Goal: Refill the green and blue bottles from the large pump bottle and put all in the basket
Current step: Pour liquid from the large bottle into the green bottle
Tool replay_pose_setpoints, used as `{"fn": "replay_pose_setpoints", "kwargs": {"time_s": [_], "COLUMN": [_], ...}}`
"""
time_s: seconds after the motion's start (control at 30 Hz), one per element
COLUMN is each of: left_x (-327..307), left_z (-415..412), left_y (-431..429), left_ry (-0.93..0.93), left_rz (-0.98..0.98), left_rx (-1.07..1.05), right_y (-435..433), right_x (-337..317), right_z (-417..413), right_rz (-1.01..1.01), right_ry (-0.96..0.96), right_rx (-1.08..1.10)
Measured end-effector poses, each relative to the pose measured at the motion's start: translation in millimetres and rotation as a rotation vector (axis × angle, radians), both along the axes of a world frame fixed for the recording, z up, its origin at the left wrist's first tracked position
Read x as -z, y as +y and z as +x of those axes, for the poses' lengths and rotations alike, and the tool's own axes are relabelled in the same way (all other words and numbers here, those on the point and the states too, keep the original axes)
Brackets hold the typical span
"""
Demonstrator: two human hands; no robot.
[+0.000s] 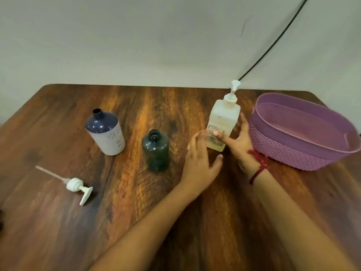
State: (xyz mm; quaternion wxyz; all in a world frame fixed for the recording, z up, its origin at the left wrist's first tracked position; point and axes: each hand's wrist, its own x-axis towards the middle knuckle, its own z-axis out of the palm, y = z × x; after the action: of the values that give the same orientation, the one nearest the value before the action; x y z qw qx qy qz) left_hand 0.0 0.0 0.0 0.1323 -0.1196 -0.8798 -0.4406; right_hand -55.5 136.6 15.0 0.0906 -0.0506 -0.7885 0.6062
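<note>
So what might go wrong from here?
The green bottle stands uncapped close by the left hand; a careless sweep could tip it. Its neck is narrow, so soap from the large pump bottle, gripped by the right hand, might miss and spill on the table.

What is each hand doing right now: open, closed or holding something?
Left hand: open, beside the large pump bottle.
Right hand: grips the large pump bottle.
</note>
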Motion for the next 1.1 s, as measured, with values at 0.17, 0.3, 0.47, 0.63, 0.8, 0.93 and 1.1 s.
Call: {"fn": "replay_pose_setpoints", "kwargs": {"time_s": [0.17, 0.3, 0.47, 0.63, 0.8, 0.93, 1.1], "left_x": [-12.0, -21.4, -26.2, -29.4, -33.6, -39.0, -36.5], "left_z": [15.6, 22.7, 30.0, 41.0, 59.8, 78.3, 99.1], "left_y": [-7.6, -19.7, -27.9, -28.6, -27.9, -24.5, -21.4], "left_ry": [0.079, 0.029, -0.052, -0.097, -0.102, -0.096, -0.094], "left_rz": [-0.004, -0.026, -0.006, 0.047, 0.126, 0.166, 0.199], "left_rx": [-0.002, -0.036, -0.029, -0.010, 0.008, 0.046, 0.064], "right_y": [-2.7, -5.1, -4.4, -2.1, -0.8, -4.4, -8.7], "right_x": [4.3, 0.9, -6.8, -9.2, -7.2, -6.9, 0.5], "right_z": [-8.5, -11.2, -0.2, 28.9, 67.2, 103.0, 137.5], "right_rz": [0.007, 0.017, 0.068, 0.131, 0.149, 0.149, 0.139], "right_ry": [0.088, 0.079, 0.069, 0.072, 0.081, 0.074, 0.104], "right_rx": [-0.040, -0.004, 0.004, -0.022, -0.081, -0.130, -0.169]}}
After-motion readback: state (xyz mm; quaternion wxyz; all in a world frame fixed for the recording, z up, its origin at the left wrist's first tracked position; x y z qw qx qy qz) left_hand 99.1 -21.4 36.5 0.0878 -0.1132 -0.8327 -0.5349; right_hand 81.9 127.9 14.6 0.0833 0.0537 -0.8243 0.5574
